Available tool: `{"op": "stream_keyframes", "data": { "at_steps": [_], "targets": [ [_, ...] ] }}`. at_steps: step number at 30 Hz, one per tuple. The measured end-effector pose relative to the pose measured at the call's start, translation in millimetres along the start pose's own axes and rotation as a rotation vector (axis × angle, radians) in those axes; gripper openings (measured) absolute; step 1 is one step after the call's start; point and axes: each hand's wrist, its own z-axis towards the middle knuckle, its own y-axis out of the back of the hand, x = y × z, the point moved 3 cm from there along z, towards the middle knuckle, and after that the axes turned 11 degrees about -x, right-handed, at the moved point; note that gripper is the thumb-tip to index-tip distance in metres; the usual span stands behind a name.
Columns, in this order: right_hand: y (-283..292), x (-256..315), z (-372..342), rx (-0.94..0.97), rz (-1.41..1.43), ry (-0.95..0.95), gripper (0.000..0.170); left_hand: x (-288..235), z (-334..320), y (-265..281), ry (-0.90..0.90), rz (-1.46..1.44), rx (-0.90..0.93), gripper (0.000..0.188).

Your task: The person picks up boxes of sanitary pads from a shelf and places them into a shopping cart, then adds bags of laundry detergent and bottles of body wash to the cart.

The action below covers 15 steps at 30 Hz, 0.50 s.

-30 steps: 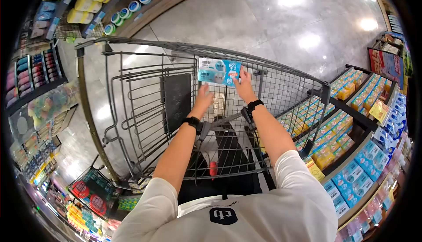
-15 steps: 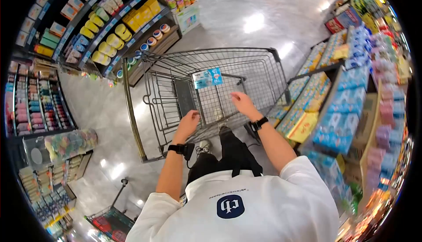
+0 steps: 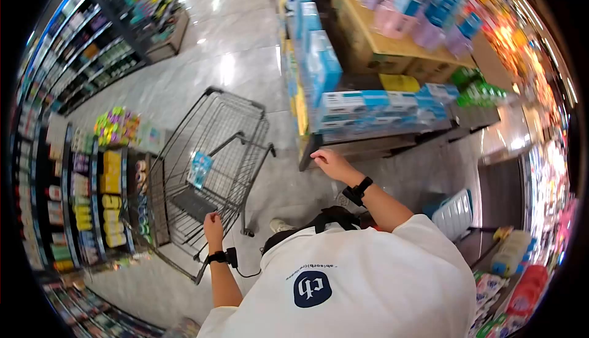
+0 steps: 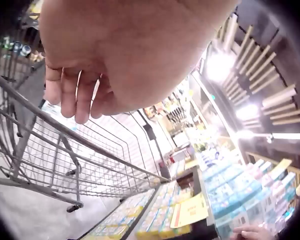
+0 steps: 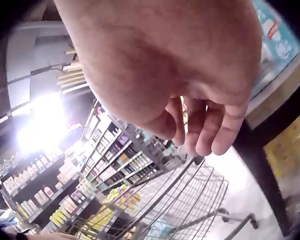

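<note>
My left hand hangs by the near side of a wire shopping cart, overlapping it in the head view. Its fingers curve loosely and hold nothing in the left wrist view. Inside the cart lies a blue and white pack, close to a dark panel. My right hand is out in front of my body, by the corner of a low display stacked with blue and white packs. In the right wrist view, that hand's fingers are loosely bent with nothing in them.
Shelves of bottles and yellow goods stand left beyond the cart. Pink and blue packs crowd a wooden-topped display at the upper right. A pale plastic container stands to my right. Grey tiled floor runs between the shelves and the display.
My hands have come away from the pack, which stays in the cart. The view has turned right, so the cart now appears at the left and the display stands in front of me.
</note>
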Motion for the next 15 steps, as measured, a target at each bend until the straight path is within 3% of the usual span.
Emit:
{"op": "stream_keyframes", "data": {
  "at_steps": [5, 7, 9, 12, 13, 15],
  "targets": [
    [99.1, -45.5, -45.2, -0.079, 0.032, 0.033, 0.026, -122.6, 13.7, -77.4, -0.124, 0.005, 0.166, 0.025],
    [139.3, -69.6, -59.3, -0.132, 0.086, 0.085, 0.025, -168.9, 6.1, -122.1, -0.339, -0.136, 0.181, 0.024],
    [182.7, -92.7, -71.9, -0.142, 0.092, 0.054, 0.024, -261.2, -31.0, -137.8, -0.490, -0.069, 0.177, 0.019],
    [238.1, -133.3, -82.8, -0.218, 0.108, -0.020, 0.023, -355.0, -76.0, -172.7, -0.602, -0.144, 0.148, 0.017],
    [255.3, -148.1, -87.2, -0.272, 0.098, -0.072, 0.023, -390.6, -94.6, -179.0, -0.735, -0.081, 0.135, 0.012],
    [286.2, -172.0, -93.4, -0.332, 0.125, -0.086, 0.022, -443.3, -126.1, -192.7, -0.826, 0.007, 0.242, 0.011]
  ]
}}
